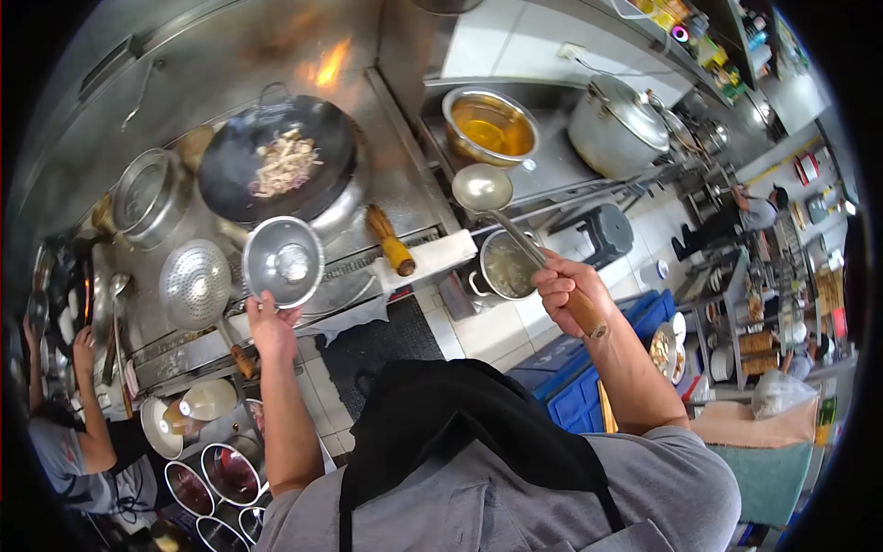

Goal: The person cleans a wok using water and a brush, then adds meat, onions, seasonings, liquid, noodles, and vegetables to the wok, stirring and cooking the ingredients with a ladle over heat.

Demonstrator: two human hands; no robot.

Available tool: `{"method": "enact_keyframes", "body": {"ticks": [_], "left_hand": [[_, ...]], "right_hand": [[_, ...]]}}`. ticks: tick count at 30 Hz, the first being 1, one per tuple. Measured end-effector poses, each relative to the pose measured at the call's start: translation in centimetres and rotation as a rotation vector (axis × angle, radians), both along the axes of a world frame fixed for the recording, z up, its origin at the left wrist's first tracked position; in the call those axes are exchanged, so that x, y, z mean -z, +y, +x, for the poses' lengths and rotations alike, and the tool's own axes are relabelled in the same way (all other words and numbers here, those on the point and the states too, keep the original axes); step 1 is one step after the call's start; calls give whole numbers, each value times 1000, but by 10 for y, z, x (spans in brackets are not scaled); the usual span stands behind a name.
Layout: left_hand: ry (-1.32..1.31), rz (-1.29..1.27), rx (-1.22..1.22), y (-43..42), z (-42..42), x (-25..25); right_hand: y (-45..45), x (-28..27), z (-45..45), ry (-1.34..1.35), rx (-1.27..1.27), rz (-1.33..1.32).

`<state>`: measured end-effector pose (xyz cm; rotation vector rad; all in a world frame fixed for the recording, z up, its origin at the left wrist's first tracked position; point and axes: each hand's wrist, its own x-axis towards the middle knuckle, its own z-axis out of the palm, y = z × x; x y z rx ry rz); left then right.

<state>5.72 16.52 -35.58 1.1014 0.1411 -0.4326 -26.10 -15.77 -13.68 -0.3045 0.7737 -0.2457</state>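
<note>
In the head view, a round bowl point(283, 258) of thin, shiny metal is being held by the left hand point(273, 327), its smooth rim being pinched between thumb and fingers, just beside the near edge of the wok point(225, 175). A ladle point(482, 189) is being gripped by the right hand point(570, 287), the fingers being curled around its long shaft where metal is being met by a cylindrical wooden handle; its rounded, dull-metal cup is being held well apart from the bowl. In the dark, broadly curved wok, pale, ragged strips of food point(287, 164) mixed with purplish shreds are being heaped loosely. Behind it, an orange flame point(332, 64) is being seen against brushed metal. Beside the bowl, a round skimmer point(195, 281) pierced by many small holes is being shown. Amber liquid point(497, 136) is being contained by a glossy, flared metal basin point(460, 101).
</note>
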Motion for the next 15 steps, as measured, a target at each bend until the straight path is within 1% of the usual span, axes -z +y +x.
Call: {"method": "enact_keyframes", "body": {"ticks": [1, 2, 4, 5, 6, 8, 9, 10, 11, 12, 14, 15], "left_hand": [[-5, 49, -4, 1, -2, -2], [-10, 98, -10, 3, -6, -5], [8, 30, 27, 9, -18, -23], [6, 11, 35, 14, -21, -23], [-1, 11, 46, 19, -27, -26], [7, 67, 49, 31, -36, -35], [17, 80, 62, 37, -41, -45], [5, 80, 42, 44, -44, -49], [-5, 84, 34, 51, -48, -51], [-13, 88, 27, 58, -52, -53], [-28, 85, 7, 71, -57, -58], [-36, 92, -22, 76, -59, -62]], "right_hand": [[5, -1, 18, -82, -26, 60], [7, 5, 32, -219, -82, 119], [17, 8, 68, -303, -149, 178], [21, 13, 86, -353, -183, 219], [28, 11, 105, -365, -206, 241], [30, 28, 144, -435, -286, 369], [33, 35, 167, -505, -366, 445], [38, 40, 189, -519, -386, 446], [40, 50, 212, -516, -431, 518], [42, 62, 235, -515, -464, 515], [52, 73, 274, -457, -510, 375], [49, 89, 294, -393, -555, 363]]}}
